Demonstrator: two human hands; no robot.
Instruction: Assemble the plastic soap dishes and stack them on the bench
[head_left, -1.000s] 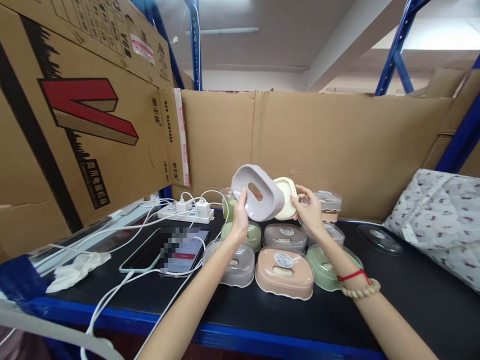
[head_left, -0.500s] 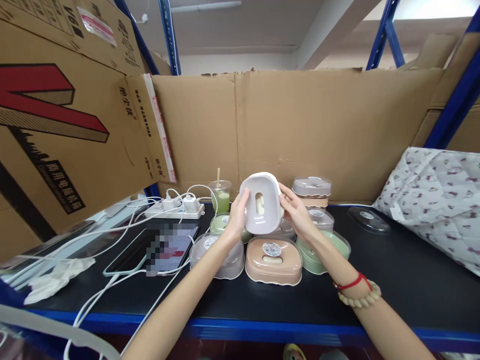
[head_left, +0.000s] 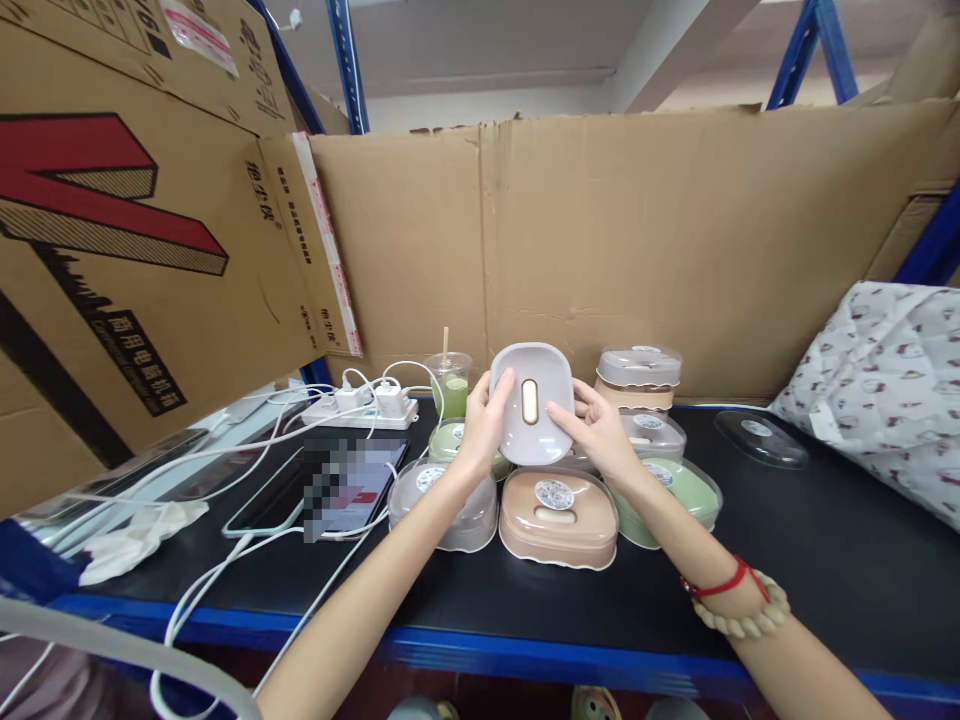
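Note:
Between both hands a pale grey oval-cornered box (head_left: 531, 440) is held up, its lid face tilted toward me, with a cream insert filling the slot in its middle. My left hand (head_left: 484, 425) grips its left edge, thumb on the face. My right hand (head_left: 596, 425) holds the right side, its thumb pressed on the face near the slot. Below stands a pink box (head_left: 559, 535) with a clear cover and round sticker. A grey box (head_left: 465, 515) is to its left, a green box (head_left: 690, 490) to its right.
Stacked boxes (head_left: 640, 368) stand at the back. A loose clear cover (head_left: 761, 440) lies right, beside a patterned white bag (head_left: 885, 370). On the left are a phone (head_left: 266, 500), a tablet (head_left: 367, 480), cables, a power strip (head_left: 322, 412) and a green drink (head_left: 453, 395).
The insert now sits evenly in the slot, where it was tilted before. My right thumb has moved from the box's edge onto its face. The view has shifted slightly.

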